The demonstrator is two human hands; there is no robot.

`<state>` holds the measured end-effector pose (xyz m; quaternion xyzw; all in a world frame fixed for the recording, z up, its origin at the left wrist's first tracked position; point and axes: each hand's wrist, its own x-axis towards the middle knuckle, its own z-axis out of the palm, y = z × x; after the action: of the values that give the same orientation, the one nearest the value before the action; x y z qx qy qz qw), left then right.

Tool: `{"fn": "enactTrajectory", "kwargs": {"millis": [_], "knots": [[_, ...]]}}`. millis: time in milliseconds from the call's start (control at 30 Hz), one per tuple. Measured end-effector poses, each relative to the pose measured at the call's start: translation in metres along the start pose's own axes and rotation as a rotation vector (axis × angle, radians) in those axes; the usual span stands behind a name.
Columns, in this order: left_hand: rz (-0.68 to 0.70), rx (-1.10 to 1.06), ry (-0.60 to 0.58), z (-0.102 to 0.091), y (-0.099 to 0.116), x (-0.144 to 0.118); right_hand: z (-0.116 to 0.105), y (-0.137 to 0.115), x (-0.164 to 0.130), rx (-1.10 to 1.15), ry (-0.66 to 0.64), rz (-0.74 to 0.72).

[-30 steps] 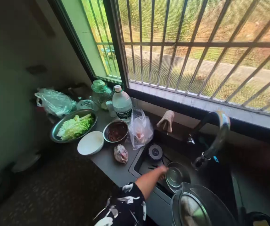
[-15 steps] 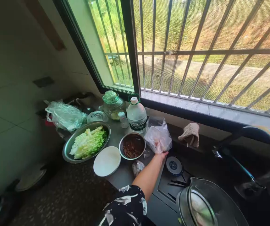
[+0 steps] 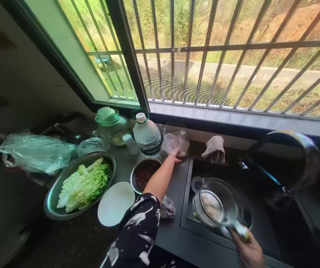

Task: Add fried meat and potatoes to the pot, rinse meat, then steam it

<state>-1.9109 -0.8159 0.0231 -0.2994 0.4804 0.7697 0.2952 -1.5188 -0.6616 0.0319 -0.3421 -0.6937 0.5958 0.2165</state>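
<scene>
Head view, looking down: nearest to me, at the bottom right, my right hand (image 3: 249,254) has its fingers wrapped tight around the handle of a glass lid (image 3: 217,206), which I hold tilted over the dark sink (image 3: 263,227). My left arm, in a black sleeve with white flowers, runs up across the bench (image 3: 173,230). Just beside the sleeve lie a small knotted bag (image 3: 167,207) and a white plate (image 3: 115,203), with a metal bowl of dark food (image 3: 143,175) close behind them. To the left sits a wide metal basin of cut cabbage (image 3: 78,186). Farther along, my left hand (image 3: 173,154) reaches the clear plastic bag (image 3: 175,142) at the back of the bench, fingertips touching its lower edge; I cannot tell whether those fingers are pinching it or only resting there. Just left of the bag stands a water bottle (image 3: 148,136), then a small bottle (image 3: 130,143) and a glass jar with a green lid (image 3: 110,123). A brownish cloth (image 3: 213,147) hangs at the sink's back edge, and the curved tap (image 3: 294,156) arches on the right. A crumpled green bag (image 3: 34,152) lies at the far left, under the barred window (image 3: 204,56).
</scene>
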Motion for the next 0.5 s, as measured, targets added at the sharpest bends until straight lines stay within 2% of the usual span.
{"fn": "enactTrajectory", "kwargs": {"millis": [167, 267, 367, 500], "knots": [[-0.141, 0.131, -0.022, -0.029, -0.001, -0.031, 0.093, 0.009, 0.055, 0.114, -0.163, -0.105], [-0.120, 0.179, -0.071, -0.047, 0.003, -0.051, 0.139, 0.015, 0.080, 0.152, -0.214, -0.173], [-0.057, 0.234, -0.106, -0.064, 0.004, -0.068, 0.167, 0.023, 0.094, 0.127, -0.186, -0.191], [0.042, 0.321, -0.091, -0.078, -0.007, -0.088, 0.188, 0.028, 0.096, 0.095, -0.119, -0.189]]}}
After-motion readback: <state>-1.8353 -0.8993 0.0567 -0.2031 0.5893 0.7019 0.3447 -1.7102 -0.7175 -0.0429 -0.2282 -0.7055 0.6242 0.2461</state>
